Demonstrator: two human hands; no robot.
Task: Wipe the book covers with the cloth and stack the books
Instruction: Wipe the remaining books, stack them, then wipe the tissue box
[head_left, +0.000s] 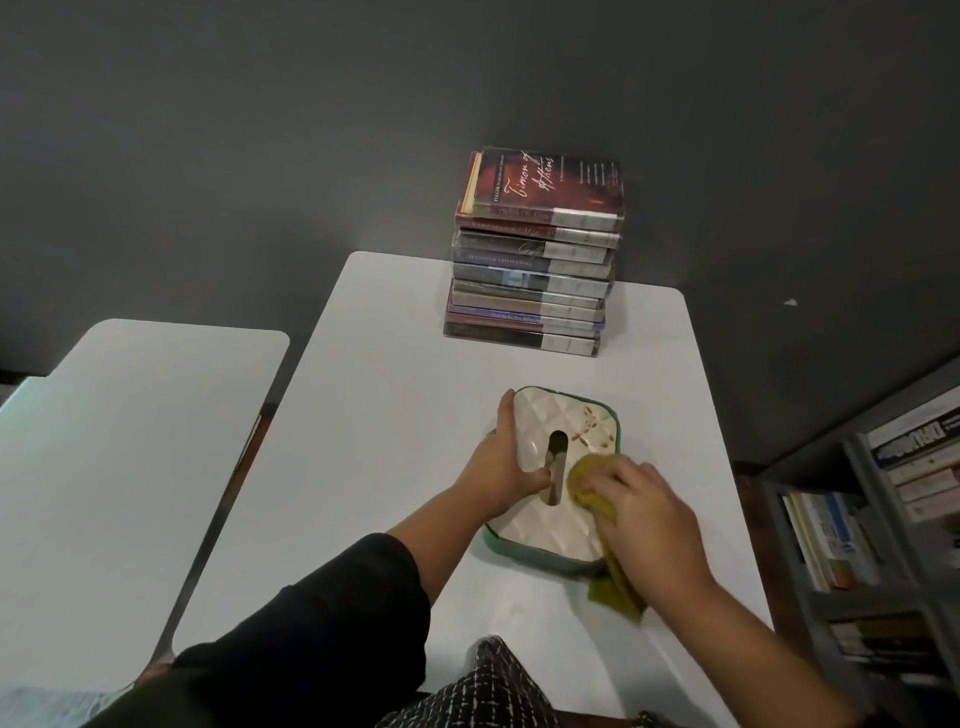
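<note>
A stack of several books (535, 270) stands at the far side of the white table (395, 415), a dark red cover on top. Nearer to me lies a white quilted box with a green rim and an oval slot (550, 426). My left hand (501, 467) grips its left edge, thumb by the slot. My right hand (649, 514) holds an olive-green cloth (589, 480) bunched under its fingers and presses it on the box's top right of the slot. A tail of the cloth hangs off the box's near edge onto the table.
A second white table (130, 441) stands to the left across a narrow gap. A grey bookshelf (893, 545) full of books is at the right. The floor behind is dark grey.
</note>
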